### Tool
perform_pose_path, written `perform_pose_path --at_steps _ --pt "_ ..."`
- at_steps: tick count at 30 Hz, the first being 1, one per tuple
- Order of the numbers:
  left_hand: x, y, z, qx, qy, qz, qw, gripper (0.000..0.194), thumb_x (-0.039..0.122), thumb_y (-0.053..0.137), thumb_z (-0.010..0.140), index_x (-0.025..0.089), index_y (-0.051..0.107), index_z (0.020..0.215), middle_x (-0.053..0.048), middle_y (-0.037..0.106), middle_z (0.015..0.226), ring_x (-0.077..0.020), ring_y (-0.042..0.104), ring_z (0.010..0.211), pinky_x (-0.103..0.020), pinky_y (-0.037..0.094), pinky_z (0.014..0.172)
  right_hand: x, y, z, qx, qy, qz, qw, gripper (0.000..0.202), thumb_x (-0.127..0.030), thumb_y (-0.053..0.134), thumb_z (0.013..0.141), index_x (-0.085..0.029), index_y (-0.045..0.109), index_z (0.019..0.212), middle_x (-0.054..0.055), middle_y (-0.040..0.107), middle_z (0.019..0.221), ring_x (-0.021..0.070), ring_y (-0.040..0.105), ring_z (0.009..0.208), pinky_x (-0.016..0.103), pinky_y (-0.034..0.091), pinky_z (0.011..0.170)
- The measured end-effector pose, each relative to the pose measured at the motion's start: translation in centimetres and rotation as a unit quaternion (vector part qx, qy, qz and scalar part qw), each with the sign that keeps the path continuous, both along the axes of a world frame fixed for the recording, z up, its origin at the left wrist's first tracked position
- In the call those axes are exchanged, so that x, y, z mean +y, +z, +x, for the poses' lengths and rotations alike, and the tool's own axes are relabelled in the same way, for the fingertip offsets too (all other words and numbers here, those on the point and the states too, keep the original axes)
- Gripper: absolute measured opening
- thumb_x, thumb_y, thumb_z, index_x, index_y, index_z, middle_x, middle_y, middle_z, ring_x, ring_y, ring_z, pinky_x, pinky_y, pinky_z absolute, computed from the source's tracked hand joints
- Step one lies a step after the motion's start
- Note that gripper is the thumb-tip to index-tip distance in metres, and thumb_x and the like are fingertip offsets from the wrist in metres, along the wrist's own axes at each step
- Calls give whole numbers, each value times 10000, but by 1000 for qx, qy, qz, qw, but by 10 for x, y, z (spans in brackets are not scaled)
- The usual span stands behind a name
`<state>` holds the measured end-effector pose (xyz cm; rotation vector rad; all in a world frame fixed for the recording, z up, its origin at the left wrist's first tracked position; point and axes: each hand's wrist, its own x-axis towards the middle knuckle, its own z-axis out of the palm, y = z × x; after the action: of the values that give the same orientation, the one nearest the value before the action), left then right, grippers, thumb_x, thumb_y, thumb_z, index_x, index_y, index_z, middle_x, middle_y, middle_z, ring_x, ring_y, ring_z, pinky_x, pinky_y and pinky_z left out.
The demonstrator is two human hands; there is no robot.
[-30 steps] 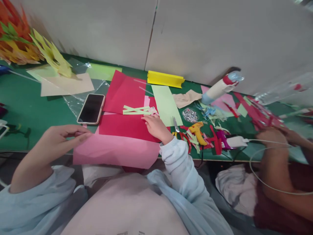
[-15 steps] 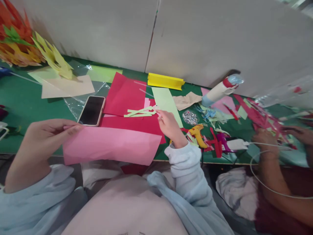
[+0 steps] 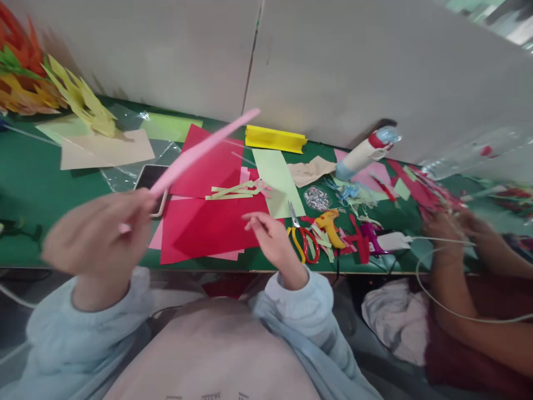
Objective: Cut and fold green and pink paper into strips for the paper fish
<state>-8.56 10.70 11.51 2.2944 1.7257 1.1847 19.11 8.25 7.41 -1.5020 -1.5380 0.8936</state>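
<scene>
Pinched in my left hand (image 3: 106, 239), the pink paper (image 3: 204, 145) is raised and seen nearly edge-on, slanting up to the right. The hand is blurred and covers part of the phone (image 3: 154, 180). My right hand (image 3: 270, 236) hovers over the red paper (image 3: 208, 228), fingers loosely apart, with nothing in it. Light green strips (image 3: 233, 191) lie on the red sheets beyond it, beside a pale green sheet (image 3: 277, 178). Scissors with red and yellow handles (image 3: 303, 239) lie just right of that hand.
A yellow glue gun (image 3: 331, 226), paper scraps, a bag of beads (image 3: 316, 198) and a white bottle (image 3: 366, 155) are on the right. Further right, another person's hands (image 3: 447, 230) hold pink and red paper. Yellow folded paper (image 3: 276, 139) stands by the wall.
My left hand has lifted the pink paper and turned it edge-on, uncovering the red sheets. My right hand has moved down from the green strips, and the scissors now show.
</scene>
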Motion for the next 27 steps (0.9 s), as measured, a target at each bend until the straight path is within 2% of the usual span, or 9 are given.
perform_pose_path --at_steps 2,5,7,10,13,17,21,24,27 --pt "-2 -14 17 77 -110 133 982 161 260 647 878 266 711 1025 -37 785 980 -229 730 928 -369 561 859 -6 -14 -16 118 18 -86 989 511 -583 404 949 -163 692 998 58 699 766 120 589 596 232 482 571" --pt "-6 -44 43 128 -215 166 954 196 171 618 891 232 716 1050 -48 787 994 -192 739 899 -308 564 840 -11 -34 -30 207 1 -159 965 652 -722 382 894 -142 680 911 60 679 688 94 533 478 206 379 435" --pt "-11 -64 55 170 -239 147 945 203 147 572 914 204 712 1049 -62 783 1007 -193 736 908 -306 565 820 -14 -43 -31 188 -15 -187 964 638 -734 412 877 -149 657 815 23 619 560 93 504 421 205 330 403" --pt "-23 -83 65 199 -252 109 941 204 161 526 943 192 715 1012 -70 778 969 -193 732 858 -293 562 726 -18 -48 -26 68 -7 -190 979 515 -627 535 883 -168 628 670 -10 574 472 99 532 426 202 354 450" --pt "-33 -94 68 211 -262 77 939 184 179 528 952 181 713 950 -71 763 890 -180 712 760 -279 532 635 -24 -44 -17 -46 -13 -148 988 325 -423 621 894 -178 671 686 10 690 618 126 642 593 212 437 578" --pt "-41 -104 69 198 -266 70 941 136 214 576 941 160 700 942 -75 737 894 -192 694 765 -306 530 644 -39 -38 -4 -193 21 -29 980 158 -258 600 922 -195 745 920 39 741 859 163 654 815 271 486 763" --pt "-47 -111 66 199 -284 56 936 199 276 606 930 142 687 1054 -121 727 1042 -236 691 916 -364 552 776 -58 -43 2 -316 109 72 940 289 -288 513 983 -206 704 1184 71 687 1208 221 559 1089 367 452 955" --pt "-52 -116 62 202 -287 35 936 258 278 588 940 137 675 1138 -142 715 1127 -259 676 1014 -401 542 876 -68 -50 -1 -377 127 83 914 370 -348 454 1010 -226 626 1315 51 582 1411 248 478 1224 419 419 999" --pt "-55 -122 58 206 -296 27 932 327 222 551 954 160 633 1265 -128 707 1211 -267 645 1122 -424 519 943 -74 -55 -5 -413 130 86 897 404 -365 400 1028 -233 590 1359 37 538 1467 254 433 1284 435 391 1021"
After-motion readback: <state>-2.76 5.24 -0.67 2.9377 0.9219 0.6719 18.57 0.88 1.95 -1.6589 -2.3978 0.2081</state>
